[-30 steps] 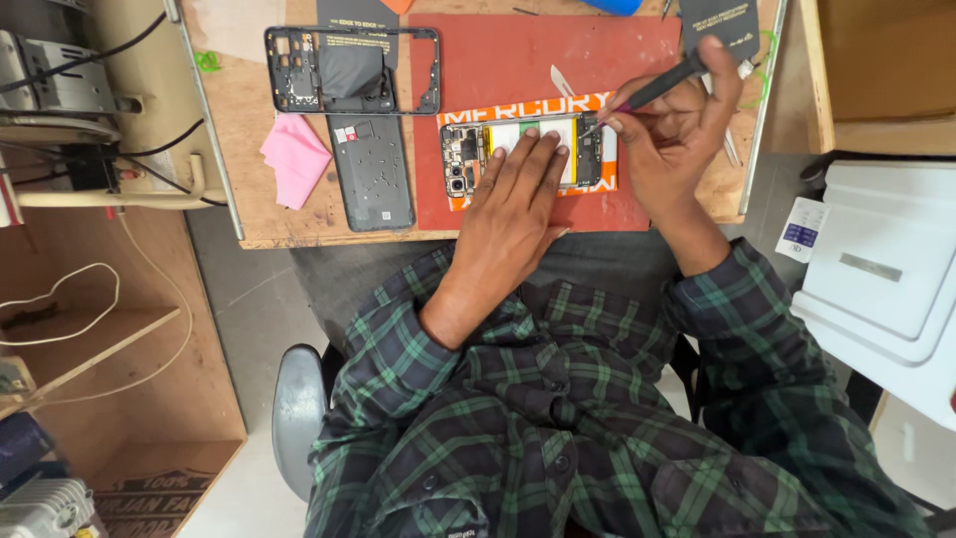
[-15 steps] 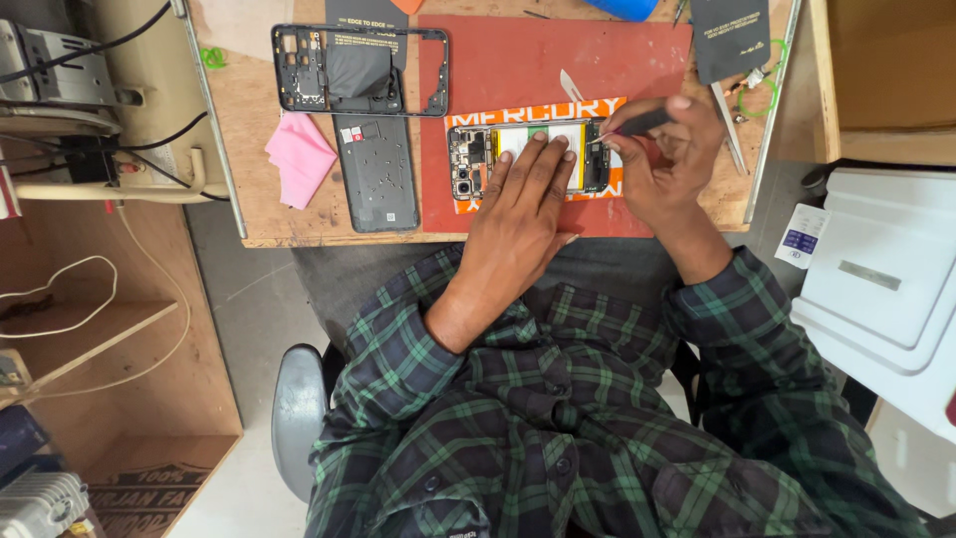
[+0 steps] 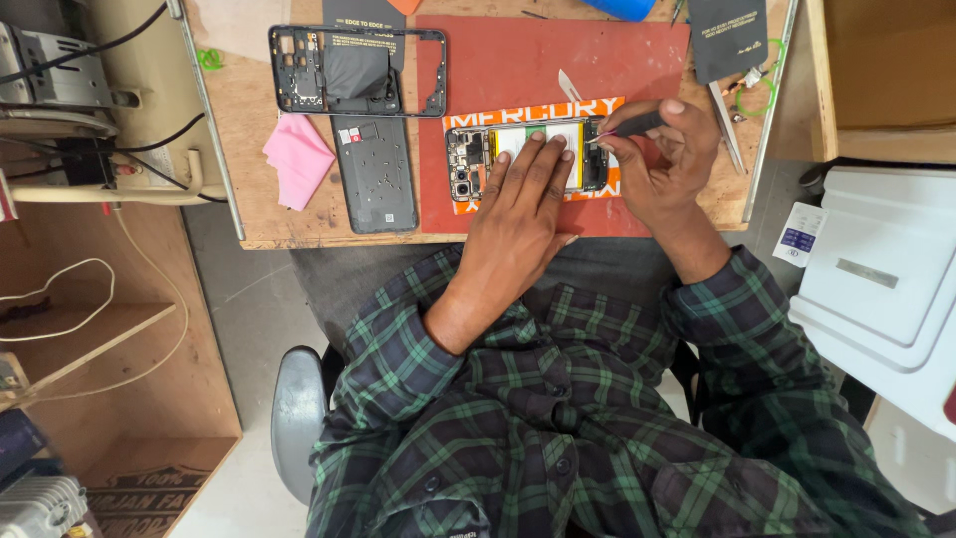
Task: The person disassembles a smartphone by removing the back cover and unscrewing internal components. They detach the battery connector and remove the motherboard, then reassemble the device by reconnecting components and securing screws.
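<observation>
An opened phone (image 3: pixel 476 159) with its yellow battery showing lies on a red work mat (image 3: pixel 518 70) on the wooden bench. My left hand (image 3: pixel 523 214) rests flat on the phone, fingers spread over the battery, pressing it down. My right hand (image 3: pixel 662 159) is closed around a thin dark tool (image 3: pixel 632 125) whose tip touches the phone's right end. Both sleeves are green plaid.
A black phone frame (image 3: pixel 354 70) and a dark grey back cover (image 3: pixel 376 174) lie left of the mat, beside a pink cloth (image 3: pixel 299 159). Metal tweezers (image 3: pixel 725 125) and a dark card (image 3: pixel 727 35) sit right. A white box (image 3: pixel 886 269) stands at the right, wooden shelves at the left.
My right hand has drawn in, and the tool now lies flatter with its tip at the phone's right end. My left hand has stayed on the phone.
</observation>
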